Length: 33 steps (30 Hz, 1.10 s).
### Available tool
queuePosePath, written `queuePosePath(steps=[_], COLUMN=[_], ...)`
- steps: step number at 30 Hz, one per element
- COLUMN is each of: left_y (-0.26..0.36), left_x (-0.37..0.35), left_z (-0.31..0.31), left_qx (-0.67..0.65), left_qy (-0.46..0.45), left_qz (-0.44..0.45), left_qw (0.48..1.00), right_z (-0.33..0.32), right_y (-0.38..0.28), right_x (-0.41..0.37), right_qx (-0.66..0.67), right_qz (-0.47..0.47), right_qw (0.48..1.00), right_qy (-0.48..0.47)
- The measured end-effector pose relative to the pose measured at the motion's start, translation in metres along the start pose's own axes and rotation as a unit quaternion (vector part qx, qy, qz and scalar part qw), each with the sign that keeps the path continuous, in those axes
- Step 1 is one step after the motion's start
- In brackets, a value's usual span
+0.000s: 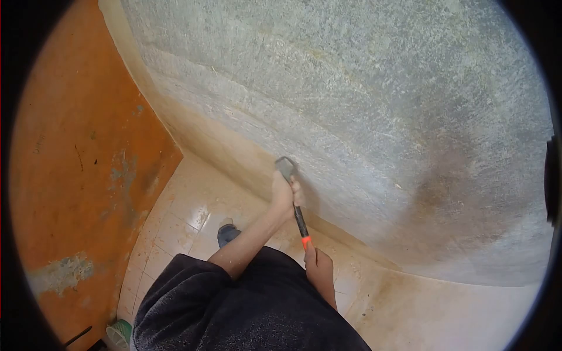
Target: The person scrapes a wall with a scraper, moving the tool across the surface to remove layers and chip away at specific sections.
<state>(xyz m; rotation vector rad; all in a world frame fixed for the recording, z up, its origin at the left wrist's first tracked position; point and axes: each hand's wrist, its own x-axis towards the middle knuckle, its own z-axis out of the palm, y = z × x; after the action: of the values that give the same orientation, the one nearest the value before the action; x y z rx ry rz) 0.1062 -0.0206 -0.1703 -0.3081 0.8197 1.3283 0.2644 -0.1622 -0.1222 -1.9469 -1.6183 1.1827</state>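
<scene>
A long-handled scraper (300,220) with a black handle, an orange band and a grey head is held against the lower part of the scuffed grey wall (351,117). Just below the head, my left hand (283,190) is wrapped round the tool. Lower down, by the orange band, my right hand (319,266) grips the handle's end. The head touches or nearly touches the wall where the grey surface meets a tan strip; slight blur hides its exact edge.
An orange wall (76,146) with worn patches stands on the left. Light floor tiles (181,219) carry dust and crumbs. A green basket-like object (120,332) sits at the lower left, and a shoe (227,226) shows beneath me.
</scene>
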Motion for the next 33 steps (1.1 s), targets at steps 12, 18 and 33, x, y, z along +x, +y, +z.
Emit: queuePosePath(steps=[12, 18, 33], left_y=[0.005, -0.004, -0.008], left_x=[-0.004, -0.012, -0.014], left_z=[-0.003, 0.000, -0.004], left_qx=[0.052, 0.074, 0.113], left_qy=[-0.004, -0.055, -0.032], left_qz=[-0.029, -0.092, -0.068], left_qw=[0.998, 0.991, 0.991], right_z=[-0.001, 0.004, 0.020], right_y=[-0.009, 0.002, 0.008], right_x=[-0.011, -0.021, -0.030], right_qx=[-0.027, -0.023, 0.025], right_qz=[0.053, 0.090, 0.046], right_qw=[0.998, 0.996, 0.999], right_qy=[-0.016, -0.020, 0.012])
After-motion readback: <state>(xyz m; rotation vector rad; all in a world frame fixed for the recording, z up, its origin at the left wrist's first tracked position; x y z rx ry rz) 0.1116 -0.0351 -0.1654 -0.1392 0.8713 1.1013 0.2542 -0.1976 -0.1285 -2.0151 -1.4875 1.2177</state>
